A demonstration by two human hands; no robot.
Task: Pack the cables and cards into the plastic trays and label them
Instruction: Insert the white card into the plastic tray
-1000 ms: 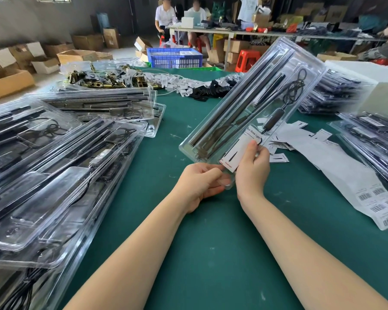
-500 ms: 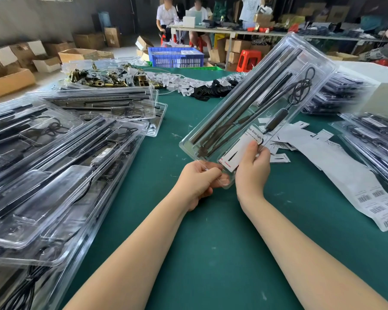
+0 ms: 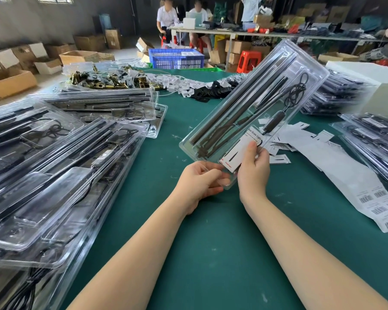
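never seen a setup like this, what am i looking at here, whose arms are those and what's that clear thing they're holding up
There is no machine here: the arms belong to a person wearing a camera on the head, so the one picture looks forward and down at their own hands. The left hand and right hand hold a clear plastic tray by its near end, tilted up off the green table. Inside it lie dark rods, a coiled black cable and a white card under the right thumb. Stacks of similar trays sit to the left and far right, and a sheet of barcode labels lies on the right. Other people sit at a table behind.
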